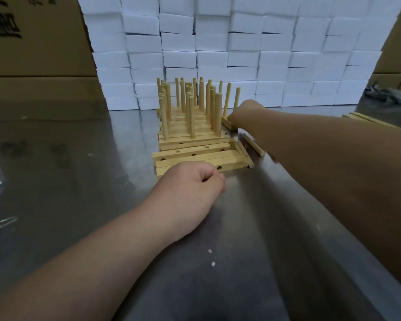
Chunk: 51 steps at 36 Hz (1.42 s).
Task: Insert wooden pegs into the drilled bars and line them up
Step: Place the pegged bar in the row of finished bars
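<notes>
Curling left grip [192,184]: fingers folded under at the near edge of the closest drilled bar, thumb tip against its pale wood; whether the fist holds anything cannot be told.
Right grip [245,111]: grasping the angled bar [227,122], thumb on its near end, fingers hidden behind the wrist.
Angled bar: a flat strip with two pegs upright in it, set askew just beside the right end of the row.
Empty bars [195,156]: square-edged strips of light wood with round dark holes, lying side by side and touching, nearest the person.
Pegged bars [188,136]: the same strips packed close behind the empty ones.
Upright pegs [191,119]: smooth round dowels, blunt-topped, standing in ranks.
Loose pegs [252,147]: two dowels lying flat just right of the empty bars.
Desk [79,170]: dull reflective steel, smeared, with a few pale crumbs.
White boxes [241,42]: matte rectangular blocks stacked as a wall behind.
Carton [33,54]: brown cardboard with black print, far left.
</notes>
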### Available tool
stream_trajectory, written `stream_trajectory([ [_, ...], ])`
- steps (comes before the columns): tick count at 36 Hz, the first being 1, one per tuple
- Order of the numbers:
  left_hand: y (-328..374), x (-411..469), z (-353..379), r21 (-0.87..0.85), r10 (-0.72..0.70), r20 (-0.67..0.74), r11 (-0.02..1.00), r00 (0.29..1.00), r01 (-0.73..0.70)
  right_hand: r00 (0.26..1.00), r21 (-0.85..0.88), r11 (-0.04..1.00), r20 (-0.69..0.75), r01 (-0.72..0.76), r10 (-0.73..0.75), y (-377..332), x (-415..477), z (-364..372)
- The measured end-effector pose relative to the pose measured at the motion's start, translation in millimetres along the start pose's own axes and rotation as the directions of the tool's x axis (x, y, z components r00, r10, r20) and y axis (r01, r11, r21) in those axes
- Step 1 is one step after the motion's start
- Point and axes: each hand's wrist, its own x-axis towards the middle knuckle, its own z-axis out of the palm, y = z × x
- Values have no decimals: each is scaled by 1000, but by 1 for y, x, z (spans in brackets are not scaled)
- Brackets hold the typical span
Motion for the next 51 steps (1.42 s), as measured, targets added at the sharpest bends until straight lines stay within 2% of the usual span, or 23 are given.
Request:
stream_trajectory([
  [1,0,0,0,1,-4,3,1000,1000,4,999,50,999,-36,-8,10,3,-2,-4],
  [3,0,1,-1,-1,-9,2,1000,1000,9,996,13,1000,-93,11,-10,19,0,-17],
  [6,0,1,-1,3,-17,-8,1000,1000,17,987,-246,968,-136,47,-83,52,-5,-42],
  [10,3,0,0,15,-40,-17,999,999,40,998,-428,903,-29,33,-50,102,-17,-62],
  [14,5,-1,1,45,-49,-21,998,999,50,989,-451,891,109,-42,101,139,-32,-57],
  [16,5,-2,2,43,-56,-25,997,998,57,988,-428,903,114,-47,105,148,-36,-54],
  [19,6,-2,2,46,-55,-33,997,998,57,996,-437,899,71,-21,57,147,-42,-57],
  [24,6,-2,1,51,-45,-25,998,999,46,996,-442,896,-86,-33,-5,135,-46,-52],
  [29,6,-2,0,58,-36,-23,998,999,37,992,-388,918,-115,-88,46,133,-47,-52],
  [40,5,-1,0,43,-50,-15,998,999,51,986,-244,965,-158,-91,53,132,-37,-64],
  [44,5,-2,0,42,-50,-23,998,998,51,975,-91,993,-214,-75,54,126,-32,-63],
  [51,5,-1,0,42,-45,-21,998,999,46,974,128,990,-212,-57,84,109,-29,-67],
])
